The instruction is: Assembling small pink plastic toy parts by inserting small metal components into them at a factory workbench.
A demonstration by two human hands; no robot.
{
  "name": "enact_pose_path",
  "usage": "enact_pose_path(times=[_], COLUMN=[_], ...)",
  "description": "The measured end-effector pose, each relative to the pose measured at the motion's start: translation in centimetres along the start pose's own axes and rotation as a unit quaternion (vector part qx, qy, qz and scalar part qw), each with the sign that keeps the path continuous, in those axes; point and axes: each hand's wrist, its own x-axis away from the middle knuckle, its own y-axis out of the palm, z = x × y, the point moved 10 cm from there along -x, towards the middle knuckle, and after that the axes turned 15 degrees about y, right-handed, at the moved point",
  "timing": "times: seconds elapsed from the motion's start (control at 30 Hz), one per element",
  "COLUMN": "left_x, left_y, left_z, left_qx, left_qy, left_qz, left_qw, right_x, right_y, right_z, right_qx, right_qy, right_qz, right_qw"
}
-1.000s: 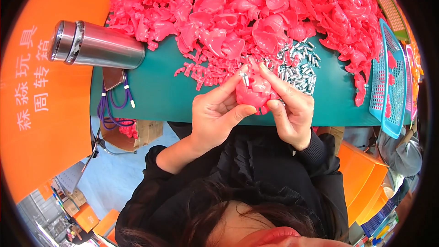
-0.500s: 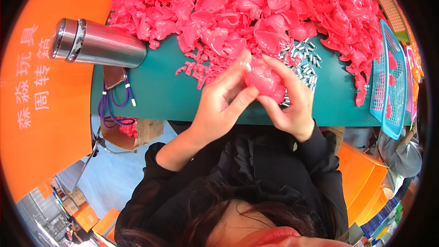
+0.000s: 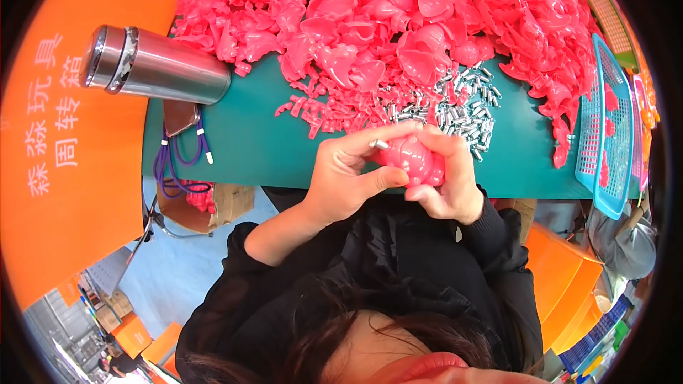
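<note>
Both hands hold a rounded, glossy pink plastic part (image 3: 415,159) just above the near side of the green table. My left hand (image 3: 340,176) is closed on its left side, with the thumb pressed to its front. A small metal cylinder (image 3: 378,144) shows by the left fingers, next to the part. My right hand (image 3: 461,183) wraps the right side, its fingers over the top and its thumb below. Beyond the hands lie many loose metal cylinders (image 3: 478,110) and small pink pieces (image 3: 313,108). Behind them rises a big heap of pink plastic parts (image 3: 420,7).
A steel flask (image 3: 167,67) lies on the left of the green table (image 3: 235,142), near a dark flat object with a purple cord (image 3: 162,163). At the right edge leans a blue basket (image 3: 603,128). A large orange box (image 3: 78,128) borders the left side; a cardboard box (image 3: 220,206) sits below.
Both hands have come nearer to me with the pink part, uncovering more metal cylinders on the table. The metal cylinder by the left fingers now shows clearly.
</note>
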Motion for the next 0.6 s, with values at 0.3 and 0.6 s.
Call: enact_pose_path(times=[0.3,0.6], left_x=[-0.6,-0.4], left_y=[-0.4,2.1], left_z=[3.9,2.5], left_qx=[-0.441,-0.380], left_qy=[0.140,0.196], left_qz=[-0.096,-0.202], left_qw=[0.881,0.881], right_x=[-1.7,-0.6], right_y=[0.0,-0.5], right_z=[1.6,-0.4], right_qx=[-0.214,-0.088], right_qy=[0.147,0.068], right_qz=[-0.043,0.031], right_qw=[0.965,0.993])
